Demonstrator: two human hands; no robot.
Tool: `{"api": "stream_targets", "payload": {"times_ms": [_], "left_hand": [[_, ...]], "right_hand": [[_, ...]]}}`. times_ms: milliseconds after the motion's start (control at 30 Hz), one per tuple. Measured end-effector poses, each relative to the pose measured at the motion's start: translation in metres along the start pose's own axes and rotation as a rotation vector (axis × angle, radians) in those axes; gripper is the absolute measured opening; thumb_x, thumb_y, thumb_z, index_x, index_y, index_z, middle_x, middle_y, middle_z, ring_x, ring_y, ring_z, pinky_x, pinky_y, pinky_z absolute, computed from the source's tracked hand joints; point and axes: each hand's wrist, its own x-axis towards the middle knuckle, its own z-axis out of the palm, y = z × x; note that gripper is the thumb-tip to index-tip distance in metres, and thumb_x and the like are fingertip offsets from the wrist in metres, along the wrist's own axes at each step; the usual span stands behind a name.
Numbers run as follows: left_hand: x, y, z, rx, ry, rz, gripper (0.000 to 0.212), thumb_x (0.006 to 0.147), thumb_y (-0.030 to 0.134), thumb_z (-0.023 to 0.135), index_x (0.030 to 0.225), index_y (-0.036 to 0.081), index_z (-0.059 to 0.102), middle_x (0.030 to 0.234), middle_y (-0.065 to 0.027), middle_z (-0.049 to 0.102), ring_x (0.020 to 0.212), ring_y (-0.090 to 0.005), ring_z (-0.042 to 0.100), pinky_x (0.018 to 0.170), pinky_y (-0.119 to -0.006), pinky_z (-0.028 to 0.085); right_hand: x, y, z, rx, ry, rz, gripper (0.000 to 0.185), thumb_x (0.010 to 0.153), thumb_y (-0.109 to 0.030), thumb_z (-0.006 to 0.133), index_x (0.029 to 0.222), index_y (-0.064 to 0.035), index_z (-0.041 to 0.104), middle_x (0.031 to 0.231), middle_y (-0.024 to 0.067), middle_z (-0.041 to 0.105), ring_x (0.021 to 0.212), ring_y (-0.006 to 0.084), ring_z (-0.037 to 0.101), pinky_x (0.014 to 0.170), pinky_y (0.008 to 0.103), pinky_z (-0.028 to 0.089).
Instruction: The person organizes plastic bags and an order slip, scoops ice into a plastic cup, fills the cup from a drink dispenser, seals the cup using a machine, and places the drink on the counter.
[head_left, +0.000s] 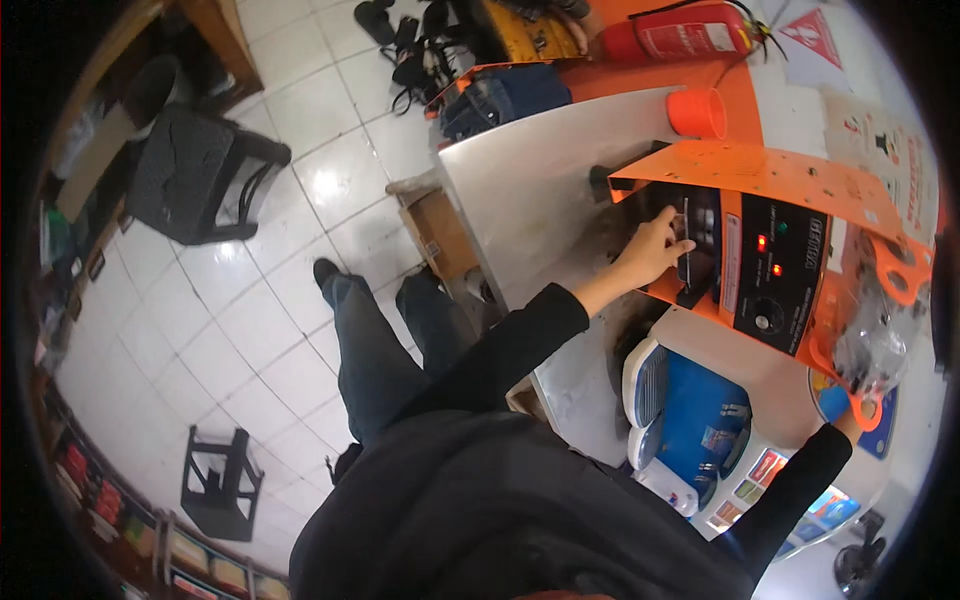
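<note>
In front of me on a steel counter (517, 180) stands an orange cup sealing machine (750, 169) of the Getra brand. Its black control panel (780, 262) has two lit red lamps and a knob (765, 319). My left hand (660, 244) reaches into the front opening, thumb and fingers on the edge of a dark, metal-rimmed tray (686, 266). On top, clear plastic film (874, 337) lies between orange discs with holes (896, 270). My right hand (862, 416) is by the lower orange ring (868, 411), mostly hidden; its grip is unclear.
Orange cups (697, 112) stand at the counter's far end, near a red fire extinguisher (675, 34). Close to the sealer is a blue and white machine (697, 420). Black stools (184, 172) stand on the tiled floor, and a cardboard box (439, 232) sits under the counter.
</note>
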Motion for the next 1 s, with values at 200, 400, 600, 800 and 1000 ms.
{"api": "stream_targets", "payload": {"times_ms": [200,400,600,800,1000], "left_hand": [[-0.001,-0.001,-0.002,0.148,0.040,0.035,0.039,0.085,0.022,0.066,0.103,-0.004,0.042,0.071,-0.0191,0.065,0.068,-0.0306,0.066,0.062,-0.037,0.048],[-0.004,-0.004,-0.002,0.117,0.066,0.069,0.037,0.083,0.019,0.067,0.099,-0.004,0.042,0.069,-0.0202,0.064,0.067,-0.0321,0.065,0.061,-0.038,0.047],[-0.005,-0.010,0.003,0.102,0.125,0.124,0.033,0.082,0.017,0.067,0.096,-0.003,0.044,0.067,-0.0195,0.062,0.066,-0.0342,0.064,0.058,-0.041,0.045],[-0.002,-0.005,-0.002,0.142,0.165,0.128,0.034,0.081,0.016,0.068,0.096,-0.005,0.045,0.080,-0.0229,0.061,0.074,-0.0376,0.063,0.063,-0.040,0.046],[-0.021,0.039,0.043,0.404,0.412,0.200,0.086,0.067,0.026,0.080,0.132,0.001,0.030,0.140,-0.0247,0.027,0.125,-0.0409,0.037,0.098,-0.047,0.034]], "right_hand": [[0.033,-0.017,0.015,0.038,-0.009,-0.069,0.031,0.084,-0.030,0.051,0.099,-0.0034,0.052,0.081,0.0148,0.053,0.071,0.0296,0.054,0.063,0.0460,0.042],[0.060,-0.052,0.011,0.029,-0.005,-0.155,0.025,0.085,-0.026,0.046,0.092,-0.0024,0.050,0.078,0.0154,0.051,0.070,0.0303,0.052,0.064,0.0491,0.040],[0.068,-0.093,0.005,0.062,0.035,-0.260,0.022,0.087,-0.022,0.041,0.084,-0.0014,0.048,0.075,0.0161,0.048,0.070,0.0311,0.051,0.065,0.0521,0.038],[0.088,-0.098,-0.016,0.346,-0.018,-0.272,0.023,0.088,-0.018,0.035,0.077,-0.0004,0.046,0.073,0.0167,0.046,0.069,0.0318,0.049,0.066,0.0551,0.037],[0.121,-0.120,-0.113,0.171,0.121,-0.332,0.018,0.075,-0.013,0.044,0.060,-0.0064,0.038,0.059,0.0138,0.040,0.055,0.0281,0.043,0.065,0.0525,0.040]]}}
